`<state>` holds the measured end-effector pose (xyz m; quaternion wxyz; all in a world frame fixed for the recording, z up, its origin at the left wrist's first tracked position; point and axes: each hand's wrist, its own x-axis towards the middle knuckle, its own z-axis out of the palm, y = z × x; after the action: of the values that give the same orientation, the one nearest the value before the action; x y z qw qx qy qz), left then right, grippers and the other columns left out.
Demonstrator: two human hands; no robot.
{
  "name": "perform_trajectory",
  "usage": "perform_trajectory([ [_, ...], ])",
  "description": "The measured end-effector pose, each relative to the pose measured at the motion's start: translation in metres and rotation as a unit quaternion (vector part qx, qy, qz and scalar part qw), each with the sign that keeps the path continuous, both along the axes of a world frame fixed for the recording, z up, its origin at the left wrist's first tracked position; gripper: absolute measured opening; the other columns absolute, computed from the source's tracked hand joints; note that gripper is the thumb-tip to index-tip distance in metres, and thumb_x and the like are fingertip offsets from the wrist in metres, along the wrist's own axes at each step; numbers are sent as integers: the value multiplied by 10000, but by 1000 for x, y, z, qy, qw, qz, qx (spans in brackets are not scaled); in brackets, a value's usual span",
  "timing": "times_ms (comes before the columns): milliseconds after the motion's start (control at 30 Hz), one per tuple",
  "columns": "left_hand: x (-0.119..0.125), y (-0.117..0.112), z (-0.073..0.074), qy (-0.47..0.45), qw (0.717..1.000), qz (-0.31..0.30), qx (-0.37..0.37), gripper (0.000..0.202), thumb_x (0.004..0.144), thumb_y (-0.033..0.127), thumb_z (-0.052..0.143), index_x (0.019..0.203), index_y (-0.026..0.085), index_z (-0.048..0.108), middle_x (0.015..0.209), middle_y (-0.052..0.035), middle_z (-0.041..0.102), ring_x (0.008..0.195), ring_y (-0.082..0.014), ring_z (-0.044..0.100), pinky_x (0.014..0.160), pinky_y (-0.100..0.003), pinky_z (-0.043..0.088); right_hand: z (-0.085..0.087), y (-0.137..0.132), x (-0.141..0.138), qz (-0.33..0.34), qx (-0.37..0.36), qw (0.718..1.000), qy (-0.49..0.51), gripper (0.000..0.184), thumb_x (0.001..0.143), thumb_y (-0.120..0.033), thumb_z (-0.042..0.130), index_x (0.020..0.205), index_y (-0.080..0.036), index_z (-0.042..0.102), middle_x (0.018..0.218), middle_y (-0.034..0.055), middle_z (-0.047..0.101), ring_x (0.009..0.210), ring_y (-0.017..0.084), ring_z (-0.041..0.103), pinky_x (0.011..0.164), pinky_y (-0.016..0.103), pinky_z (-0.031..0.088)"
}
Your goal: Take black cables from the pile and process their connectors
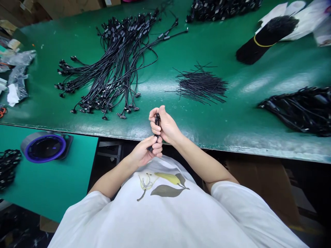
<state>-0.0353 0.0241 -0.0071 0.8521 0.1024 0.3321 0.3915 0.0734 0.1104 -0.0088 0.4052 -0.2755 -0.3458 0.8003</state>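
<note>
Between my hands is a black cable (157, 119), folded into a short bundle, just over the front edge of the bench. My left hand (147, 150) is closed round its lower end. My right hand (164, 124) grips the upper part, thumb raised and fingers curled. Much of the cable is hidden by my fingers. Beyond my hands, to the left, lies a big spread of loose black cables (113, 65) with connectors at their ends. Ahead and to the right is a loose pile of thin black ties (201, 85).
A thick black bundle of ties (266, 40) with a yellow band lies at the back right. Bundled cables (302, 108) sit at the right, more coiled cables (224, 8) at the back. A purple-rimmed round object (46, 147) rests on the lower left table. Plastic bags (19, 77) lie far left.
</note>
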Motion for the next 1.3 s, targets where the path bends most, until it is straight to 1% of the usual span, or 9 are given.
perform_trajectory([
  [133,-6,2,-1,67,997,23,42,237,856,345,634,802,140,529,587,77,339,474,-49,364,513,-199,384,-4,7,28,-86,192,961,-178,481,833,-659,545,999,-207,549,1018,37,564,844,121,586,725,252,492],
  [267,-4,3,-13,240,953,75,171,252,919,410,538,843,172,500,623,63,408,527,-77,430,585,-240,410,-1,-6,45,-123,349,831,-414,411,821,-573,625,961,-196,546,804,-2,563,683,115,529,629,237,405],
  [433,3,10,-24,429,859,50,275,296,981,416,401,795,191,453,665,34,486,639,-106,497,700,-269,411,-2,-26,25,-134,469,691,-534,323,961,-420,458,744,-187,509,699,18,574,629,121,514,580,258,306],
  [500,4,12,-24,444,848,56,284,306,984,433,385,801,193,444,676,30,491,647,-106,496,701,-267,408,-2,-26,20,-146,459,696,-532,304,977,-363,422,741,-188,500,724,26,596,653,128,536,593,256,313],
  [667,0,13,-18,387,875,41,288,350,972,517,350,899,192,457,682,44,439,584,-98,483,598,-250,401,4,-19,28,-75,394,814,-421,297,994,-340,369,765,-203,501,647,-19,567,606,118,535,605,229,374],
  [867,-2,20,-25,461,847,63,258,344,957,510,403,852,190,474,684,39,481,583,-91,492,602,-232,401,11,-7,23,-189,444,673,-560,259,878,-250,510,1115,-147,523,1042,104,605,803,180,583,651,281,435],
  [1067,1,27,-33,452,855,81,241,299,967,454,406,849,190,482,688,37,499,571,-88,496,576,-222,386,8,9,16,-196,497,632,-562,267,879,-123,395,1059,-156,590,1005,114,621,891,206,603,771,301,472],
  [1200,-5,38,-35,490,823,125,257,216,948,392,484,863,195,496,695,43,520,591,-86,495,645,-222,398,8,14,19,-176,476,668,-544,252,866,-118,400,975,-166,623,960,100,646,854,201,600,766,309,461],
  [1300,-15,51,-35,495,822,117,255,241,942,406,493,840,188,496,665,45,506,584,-84,486,623,-217,381,11,20,25,-153,397,762,-488,171,832,-151,460,901,-178,614,871,67,639,746,172,584,706,298,454],
])
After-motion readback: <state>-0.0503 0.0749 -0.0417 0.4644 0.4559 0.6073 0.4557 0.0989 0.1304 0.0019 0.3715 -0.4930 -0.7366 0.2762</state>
